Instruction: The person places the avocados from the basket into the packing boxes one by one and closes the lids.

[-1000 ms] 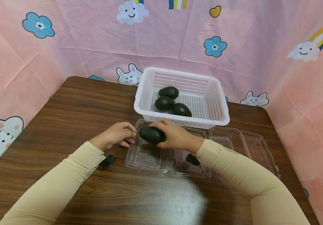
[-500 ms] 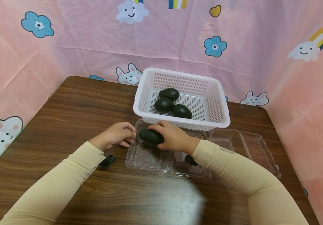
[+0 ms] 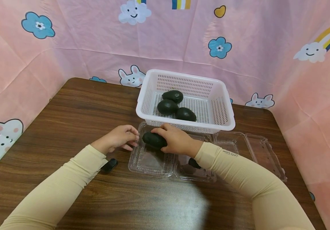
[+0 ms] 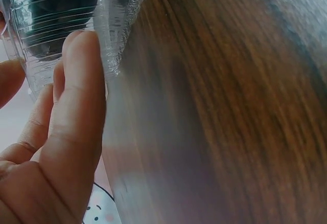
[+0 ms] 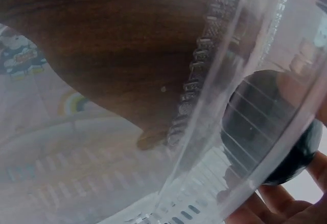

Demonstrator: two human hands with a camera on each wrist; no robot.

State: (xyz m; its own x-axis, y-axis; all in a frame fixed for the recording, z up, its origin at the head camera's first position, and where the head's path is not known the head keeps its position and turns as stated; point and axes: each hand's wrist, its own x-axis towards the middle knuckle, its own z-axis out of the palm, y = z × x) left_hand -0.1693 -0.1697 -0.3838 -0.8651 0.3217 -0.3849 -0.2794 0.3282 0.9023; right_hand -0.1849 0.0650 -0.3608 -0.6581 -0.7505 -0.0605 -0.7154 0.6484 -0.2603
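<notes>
My right hand (image 3: 179, 140) grips a dark green avocado (image 3: 152, 140), fingers over its far side and thumb at its near side. It lies over the left half of a clear plastic clamshell box (image 3: 153, 170), which stands opened out. In the right wrist view the avocado (image 5: 260, 127) shows through the clear wall, with fingers behind it. My left hand (image 3: 119, 137) is at the box's left wall, fingers slightly bent. The left wrist view shows its fingers (image 4: 79, 91) against the ribbed plastic, and the dark avocado (image 4: 56, 9) behind it.
A white perforated basket (image 3: 222, 124) with three avocados (image 3: 167, 107) stands just behind the box. Another clear clamshell (image 3: 264, 153) lies to the right. Under each wrist hangs a small black device (image 3: 110, 165). The brown wooden table (image 3: 81, 105) meets a pink printed cloth.
My right hand has lowered slightly with the avocado and shifted a little to the left. The left hand stays in place.
</notes>
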